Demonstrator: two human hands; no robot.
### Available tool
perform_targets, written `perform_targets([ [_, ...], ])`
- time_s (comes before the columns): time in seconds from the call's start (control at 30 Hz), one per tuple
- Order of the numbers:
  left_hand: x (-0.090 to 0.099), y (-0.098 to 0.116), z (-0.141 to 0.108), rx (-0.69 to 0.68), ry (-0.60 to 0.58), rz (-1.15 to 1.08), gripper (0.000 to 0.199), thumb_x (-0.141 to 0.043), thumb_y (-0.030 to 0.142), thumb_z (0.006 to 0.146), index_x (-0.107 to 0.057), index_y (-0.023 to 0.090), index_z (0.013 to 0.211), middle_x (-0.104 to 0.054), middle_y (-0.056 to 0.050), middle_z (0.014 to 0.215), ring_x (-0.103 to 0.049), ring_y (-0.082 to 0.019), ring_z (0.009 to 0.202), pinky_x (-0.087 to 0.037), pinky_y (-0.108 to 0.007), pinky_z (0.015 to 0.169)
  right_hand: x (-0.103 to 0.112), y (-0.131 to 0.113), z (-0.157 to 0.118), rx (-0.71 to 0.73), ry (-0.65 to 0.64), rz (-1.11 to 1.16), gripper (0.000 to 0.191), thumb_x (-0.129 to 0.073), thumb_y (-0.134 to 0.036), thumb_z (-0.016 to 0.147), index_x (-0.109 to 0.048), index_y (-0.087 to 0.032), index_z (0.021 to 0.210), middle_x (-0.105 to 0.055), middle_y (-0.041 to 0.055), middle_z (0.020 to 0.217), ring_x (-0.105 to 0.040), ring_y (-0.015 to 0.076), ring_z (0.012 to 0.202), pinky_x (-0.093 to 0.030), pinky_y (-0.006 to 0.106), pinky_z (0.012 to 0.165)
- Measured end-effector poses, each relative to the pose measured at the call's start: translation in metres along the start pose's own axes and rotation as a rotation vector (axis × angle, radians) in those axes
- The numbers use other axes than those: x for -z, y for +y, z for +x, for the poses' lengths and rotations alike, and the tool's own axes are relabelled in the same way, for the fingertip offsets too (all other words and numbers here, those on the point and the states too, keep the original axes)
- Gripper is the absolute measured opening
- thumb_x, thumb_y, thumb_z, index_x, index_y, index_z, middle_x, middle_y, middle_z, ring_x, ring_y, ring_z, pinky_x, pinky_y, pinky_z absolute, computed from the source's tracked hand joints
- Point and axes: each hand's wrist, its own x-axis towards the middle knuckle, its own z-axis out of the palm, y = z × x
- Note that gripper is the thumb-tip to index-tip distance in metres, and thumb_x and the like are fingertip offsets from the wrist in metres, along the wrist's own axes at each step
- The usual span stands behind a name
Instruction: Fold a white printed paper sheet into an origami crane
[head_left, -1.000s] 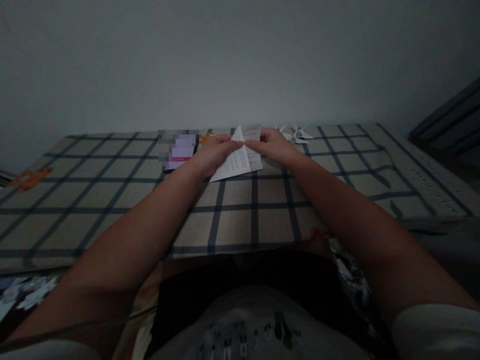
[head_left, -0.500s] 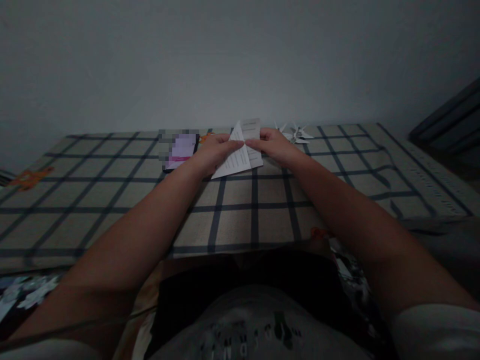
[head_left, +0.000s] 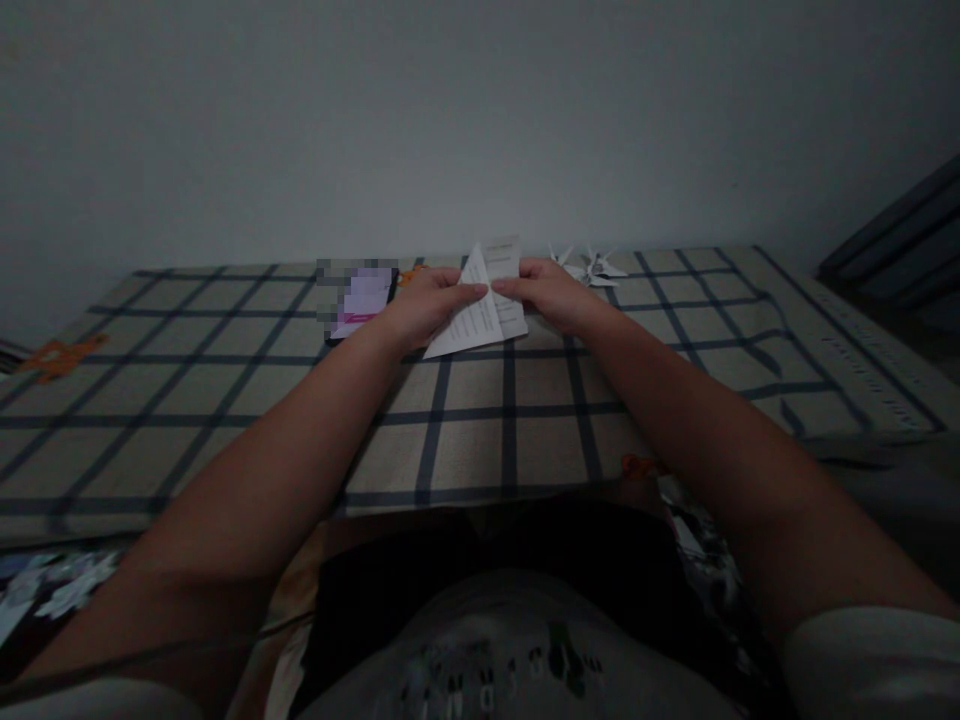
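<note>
Pinching a folded printed sheet (head_left: 506,262), my L hand (head_left: 426,306) and R hand (head_left: 553,294) grip it from opposite sides, thumb tips (head_left: 472,291) near each other on its upper face. The paper sits at the far side of the checked tablecloth (head_left: 480,440), w/ a phone (head_left: 366,293) near my L wrist and white folded-paper figures (head_left: 598,268) just beyond my R hand. It's dim, so I can't tell if the sheet's lower edge touches the cloth.

Risks, as I judge them: uneven thumb pressure could skew the slanted flap (head_left: 471,322) and crease it off-line; pulling the hands apart could tear the sheet, esp. at the fold; easing one pinch too soon could let the flap spring up. A careless R-hand sweep, w/ little room there, could knock the figures.
</note>
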Motion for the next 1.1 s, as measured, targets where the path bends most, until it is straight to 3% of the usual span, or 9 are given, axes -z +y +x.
perform_targets([
  [0.37,-0.0018,-0.0020,0.0015,0.042,0.030,0.027,0.023,-0.077,0.030,0.076,-0.075,0.015,0.093,-0.081,-0.009,0.086,-0.079,-0.022,0.078,-0.065,-0.035,0.079,-0.0007,0.0008,0.0012,0.085,0.045,-0.141,0.024,-0.084,-0.031,0.080,-0.077,-0.019,0.099,-0.080,0.0053,0.095,-0.073,0.0201,0.089,-0.061,0.033,0.083],
  [0.6,0.0006,-0.0050,0.0026,0.039,0.019,0.003,0.025,-0.079,0.035,0.077,-0.073,0.015,0.090,-0.080,-0.011,0.084,-0.078,-0.023,0.074,-0.064,-0.037,0.078,-0.0017,-0.0032,0.0029,0.247,0.101,-0.319,0.020,-0.082,-0.033,0.081,-0.077,-0.018,0.092,-0.078,0.0041,0.094,-0.070,0.0194,0.092,-0.058,0.032,0.085],
  [0.83,0.0001,-0.0035,0.0035,0.030,0.036,0.000,0.023,-0.079,0.033,0.077,-0.075,0.015,0.090,-0.080,-0.009,0.084,-0.078,-0.023,0.076,-0.065,-0.035,0.077,0.0004,0.0010,0.0041,0.088,0.044,-0.144,0.024,-0.087,-0.033,0.078,-0.076,-0.018,0.093,-0.080,0.0055,0.093,-0.072,0.0185,0.084,-0.059,0.031,0.079],
  [1.1,0.0012,-0.0027,0.0035,0.063,0.051,0.011,0.022,-0.080,0.032,0.077,-0.075,0.014,0.089,-0.081,-0.011,0.085,-0.077,-0.022,0.071,-0.065,-0.034,0.075,0.0001,0.0004,0.0011,0.045,0.049,-0.111,0.019,-0.086,-0.029,0.079,-0.077,-0.018,0.091,-0.080,0.0043,0.090,-0.073,0.0173,0.080,-0.059,0.028,0.073],
])
